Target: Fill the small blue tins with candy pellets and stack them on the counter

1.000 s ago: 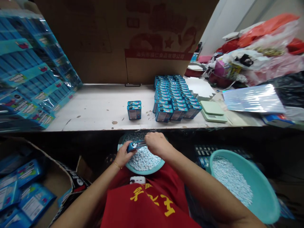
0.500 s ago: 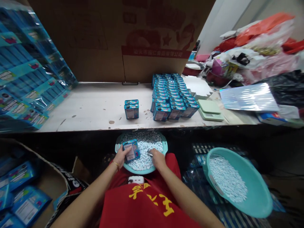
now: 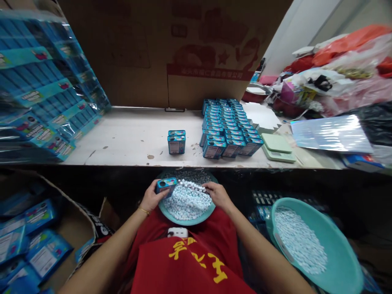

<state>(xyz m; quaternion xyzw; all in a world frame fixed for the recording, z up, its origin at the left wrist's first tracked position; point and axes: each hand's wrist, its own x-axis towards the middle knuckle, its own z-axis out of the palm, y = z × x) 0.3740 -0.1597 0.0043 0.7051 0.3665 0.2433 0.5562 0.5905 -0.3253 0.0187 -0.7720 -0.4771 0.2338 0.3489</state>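
My left hand [image 3: 153, 197] is closed around a small blue box [image 3: 166, 185], tilted so that its top with a dark round spot shows. My right hand [image 3: 216, 193] grips a thin scoop whose load of white pellets [image 3: 191, 185] stretches towards the box. Both hands are over a turquoise basin [image 3: 186, 221] of white and pale blue pellets on my lap. Most of the scoop is hidden by pellets and fingers. On the white table [image 3: 134, 134] stand two blue boxes [image 3: 177, 143], one behind the other, and rows of similar boxes [image 3: 228, 126] to their right.
A green scale [image 3: 278, 147] and white card stack [image 3: 263, 116] stand on the right. A second turquoise basin [image 3: 343, 253] holds pellets lower right. Wrapped blue packs [image 3: 39, 98] are stacked left, above an open carton with blue packs [image 3: 43, 255]. A large cardboard box [image 3: 122, 53] stands behind.
The box in my left hand has tipped from showing its broad face to showing its top. My right hand has risen, lifting pellets out of the heap. The view has shifted slightly left.
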